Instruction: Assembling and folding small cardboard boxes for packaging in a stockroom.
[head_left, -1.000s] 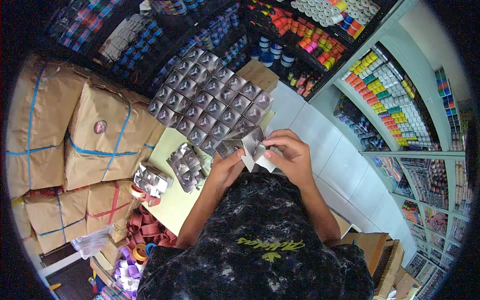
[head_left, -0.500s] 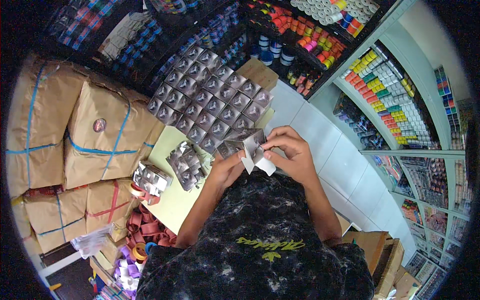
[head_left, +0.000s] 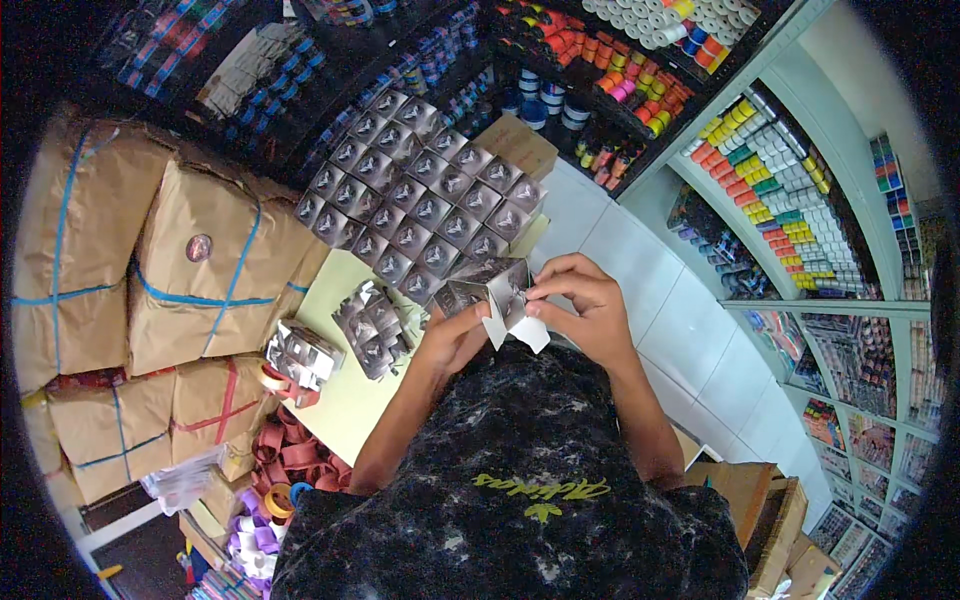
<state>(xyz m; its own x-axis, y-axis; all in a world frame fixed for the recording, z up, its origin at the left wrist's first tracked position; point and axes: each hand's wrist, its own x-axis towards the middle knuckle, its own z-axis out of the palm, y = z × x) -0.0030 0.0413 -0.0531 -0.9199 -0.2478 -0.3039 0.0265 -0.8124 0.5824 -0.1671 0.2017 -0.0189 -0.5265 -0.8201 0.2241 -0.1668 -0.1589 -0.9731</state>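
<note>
Between my hands is a small grey printed carton (head_left: 508, 283), with white inner flaps sticking out at its near end. My left hand (head_left: 458, 335) holds its left side, thumb lying along the edge. The fingers of my right hand (head_left: 580, 300) pinch a panel on its right side. Just beyond stands a block of matching grey cartons (head_left: 410, 200), lined up in rows on the pale yellow table (head_left: 350, 410). Left of my left hand lies a heap of flattened, unfolded cartons (head_left: 372, 330). What my left fingers do underneath is hidden.
Big brown paper parcels (head_left: 200, 270) tied with blue tape are stacked at the left. A tape dispenser (head_left: 290, 385) sits by another bundle of cartons (head_left: 303, 352). Shelves of coloured spools (head_left: 770, 200) line the right; a cardboard box (head_left: 515, 148) stands behind the carton rows.
The carton's white flaps have shifted slightly between my hands. My hands stay in nearly the same place.
</note>
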